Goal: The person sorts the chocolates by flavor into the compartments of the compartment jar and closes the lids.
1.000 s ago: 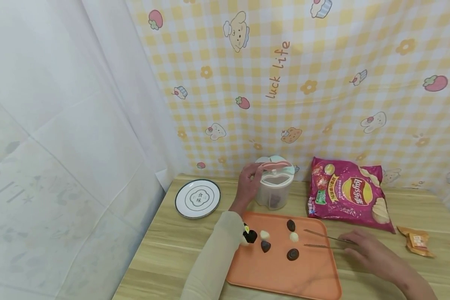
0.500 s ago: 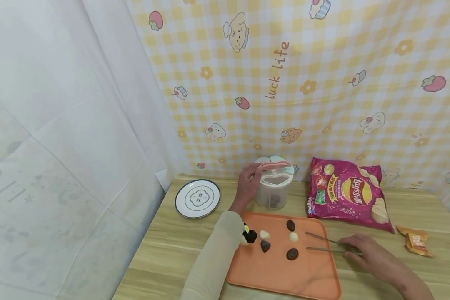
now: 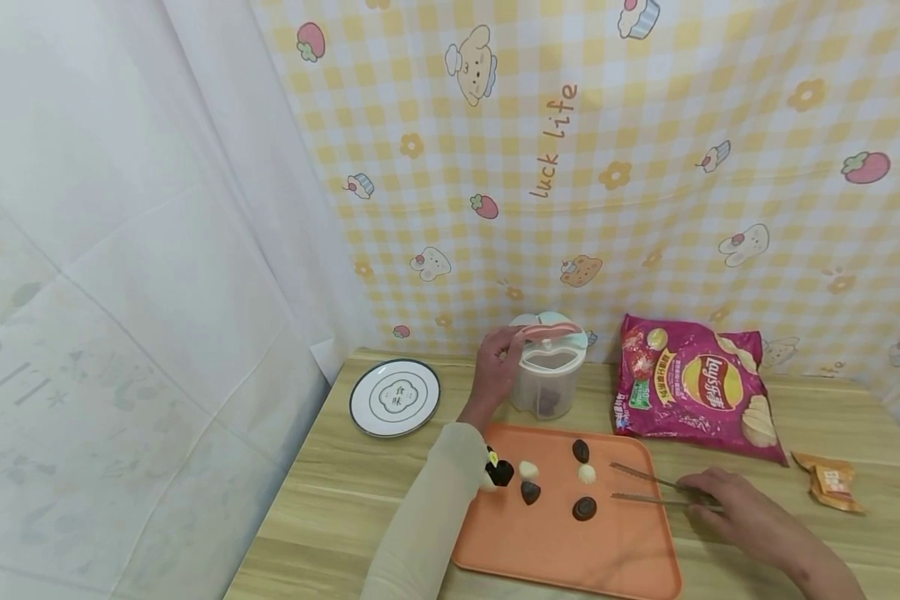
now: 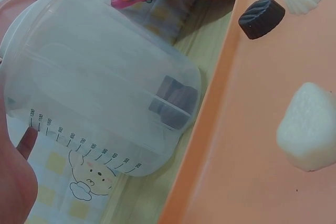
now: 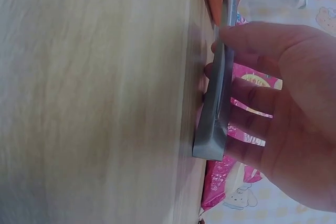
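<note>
Tongs [image 3: 656,489] of metal lie partly on the orange tray [image 3: 615,558] and partly on the wooden surface [image 3: 330,508], and the right hand [image 3: 727,504] has its grip around their rear end. In the right wrist view the thumb sits over the top and the fingers [image 5: 252,98] curl behind the closed end [image 5: 212,135], which touches the wood; the hold looks light, probably because the tool rests low and flat. The two tips point away from this grip, toward the sweets on the tray.

Just beyond the tips there is a white piece [image 3: 587,473], a dark piece [image 3: 582,451] and a round dark one [image 3: 585,508]. Further left are another dark piece [image 3: 530,492] and a second white piece [image 3: 528,469].

Behind the tray, the left hand [image 3: 495,371] grips the side of a clear plastic container [image 3: 549,375] with its fingers wrapped around the wall, seemingly to keep it steady. Its pink lid [image 3: 549,331] is lifted, and dark pieces [image 4: 173,103] lie inside one compartment. To the right of it lies a chips bag [image 3: 693,387], and far left a small plate [image 3: 395,397].
</note>
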Demonstrator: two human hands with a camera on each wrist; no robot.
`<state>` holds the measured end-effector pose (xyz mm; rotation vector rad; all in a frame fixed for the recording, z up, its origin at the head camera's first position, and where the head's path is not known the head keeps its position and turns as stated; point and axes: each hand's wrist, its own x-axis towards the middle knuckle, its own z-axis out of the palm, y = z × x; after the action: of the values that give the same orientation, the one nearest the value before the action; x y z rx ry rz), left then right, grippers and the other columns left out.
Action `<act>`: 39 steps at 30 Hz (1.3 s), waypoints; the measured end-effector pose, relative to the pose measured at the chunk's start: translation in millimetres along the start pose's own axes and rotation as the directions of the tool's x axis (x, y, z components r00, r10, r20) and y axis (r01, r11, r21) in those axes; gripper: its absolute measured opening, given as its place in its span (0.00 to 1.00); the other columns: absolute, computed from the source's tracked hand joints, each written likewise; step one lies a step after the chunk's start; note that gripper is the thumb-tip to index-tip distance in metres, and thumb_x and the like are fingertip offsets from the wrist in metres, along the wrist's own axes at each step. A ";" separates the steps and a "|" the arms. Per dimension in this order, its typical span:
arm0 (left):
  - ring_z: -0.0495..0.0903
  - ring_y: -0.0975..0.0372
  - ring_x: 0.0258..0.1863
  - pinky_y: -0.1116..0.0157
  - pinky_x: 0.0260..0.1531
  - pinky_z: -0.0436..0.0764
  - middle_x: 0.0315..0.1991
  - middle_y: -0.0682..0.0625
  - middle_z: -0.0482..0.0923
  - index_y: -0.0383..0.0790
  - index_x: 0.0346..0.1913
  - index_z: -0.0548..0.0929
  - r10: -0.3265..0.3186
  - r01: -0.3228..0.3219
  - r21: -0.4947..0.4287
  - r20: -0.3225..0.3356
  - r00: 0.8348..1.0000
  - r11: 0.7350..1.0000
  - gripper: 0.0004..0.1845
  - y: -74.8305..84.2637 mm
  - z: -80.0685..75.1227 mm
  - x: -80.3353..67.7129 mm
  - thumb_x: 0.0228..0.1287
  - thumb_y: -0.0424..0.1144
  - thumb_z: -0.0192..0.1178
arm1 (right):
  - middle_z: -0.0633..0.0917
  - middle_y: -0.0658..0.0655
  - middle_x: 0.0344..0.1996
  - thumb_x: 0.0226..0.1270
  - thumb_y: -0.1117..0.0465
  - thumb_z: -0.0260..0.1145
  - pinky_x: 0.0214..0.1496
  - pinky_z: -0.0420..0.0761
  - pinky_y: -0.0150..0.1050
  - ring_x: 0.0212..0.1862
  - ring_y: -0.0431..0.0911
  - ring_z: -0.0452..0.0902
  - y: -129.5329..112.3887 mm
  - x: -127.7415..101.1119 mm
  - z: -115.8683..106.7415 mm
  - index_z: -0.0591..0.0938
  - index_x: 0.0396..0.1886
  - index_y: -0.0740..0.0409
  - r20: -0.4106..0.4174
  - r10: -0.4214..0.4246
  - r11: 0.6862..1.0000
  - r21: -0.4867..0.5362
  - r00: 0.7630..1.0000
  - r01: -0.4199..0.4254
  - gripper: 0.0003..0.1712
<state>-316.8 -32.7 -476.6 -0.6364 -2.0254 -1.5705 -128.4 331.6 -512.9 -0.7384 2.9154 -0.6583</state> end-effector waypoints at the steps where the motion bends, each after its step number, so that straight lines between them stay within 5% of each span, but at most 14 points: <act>1: 0.79 0.59 0.48 0.57 0.50 0.74 0.50 0.54 0.87 0.42 0.46 0.93 0.000 0.000 -0.002 0.000 1.000 1.000 0.15 -0.3 0.1 0.0 0.80 0.42 0.55 | 0.83 0.46 0.46 0.67 0.59 0.74 0.48 0.83 0.45 0.48 0.44 0.81 -0.2 0.3 -0.3 0.85 0.53 0.57 0.002 -0.002 1.000 0.003 1.000 0.002 0.17; 6: 0.79 0.56 0.48 0.57 0.49 0.74 0.50 0.53 0.87 0.42 0.48 0.92 0.007 -0.007 -0.022 -0.007 1.000 1.000 0.14 -1.1 0.8 -0.8 0.80 0.40 0.56 | 0.85 0.51 0.50 0.66 0.57 0.75 0.49 0.83 0.46 0.51 0.49 0.82 -5.1 2.0 -1.7 0.85 0.56 0.58 -0.019 -0.023 1.000 0.002 1.000 0.023 0.21; 12: 0.80 0.53 0.51 0.57 0.51 0.74 0.50 0.50 0.87 0.40 0.48 0.92 -0.001 0.001 -0.030 -0.007 1.000 1.000 0.13 5.4 -0.6 -1.9 0.80 0.37 0.56 | 0.87 0.51 0.50 0.64 0.62 0.76 0.48 0.83 0.47 0.52 0.51 0.83 -20.4 10.8 -7.4 0.86 0.55 0.56 -0.154 -0.091 0.995 -0.044 0.984 0.085 0.20; 21: 0.79 0.57 0.46 0.57 0.47 0.75 0.49 0.53 0.87 0.42 0.50 0.92 0.009 -0.009 -0.017 -0.009 1.000 1.000 0.15 0.5 -1.0 0.3 0.80 0.42 0.56 | 0.88 0.54 0.50 0.67 0.69 0.72 0.46 0.85 0.49 0.50 0.54 0.85 -53.1 54.0 -37.3 0.84 0.58 0.59 -0.286 -0.118 0.989 0.048 0.951 0.137 0.20; 28: 0.79 0.59 0.52 0.58 0.53 0.75 0.48 0.55 0.87 0.42 0.49 0.92 -0.024 0.024 -0.001 -0.010 1.000 1.000 0.14 -0.9 0.7 0.7 0.79 0.42 0.57 | 0.87 0.63 0.52 0.76 0.67 0.64 0.43 0.85 0.46 0.47 0.57 0.85 -54.8 94.7 -49.6 0.82 0.61 0.64 -0.364 -0.011 0.988 0.141 0.931 0.066 0.17; 34: 0.79 0.59 0.53 0.57 0.53 0.75 0.49 0.54 0.87 0.42 0.51 0.91 -0.030 0.030 0.000 -0.013 0.999 1.000 0.14 -0.2 -0.3 -0.3 0.79 0.42 0.57 | 0.85 0.64 0.57 0.83 0.60 0.56 0.52 0.81 0.59 0.56 0.62 0.81 -60.4 132.3 -60.3 0.75 0.70 0.62 -0.330 0.084 0.959 0.282 0.940 0.013 0.22; 39: 0.79 0.59 0.54 0.58 0.54 0.75 0.50 0.54 0.87 0.42 0.51 0.92 -0.027 0.027 0.002 -0.013 1.000 1.000 0.13 -0.8 -0.3 -0.6 0.78 0.42 0.58 | 0.84 0.63 0.58 0.85 0.51 0.52 0.41 0.81 0.51 0.47 0.59 0.80 -68.0 158.9 -67.9 0.74 0.73 0.61 -0.322 0.174 0.936 0.348 0.930 -0.055 0.27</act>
<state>-316.8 -33.2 -477.5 -0.5989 -2.0344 -1.5832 -249.8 229.9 -416.0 -0.4416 2.9881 -1.3525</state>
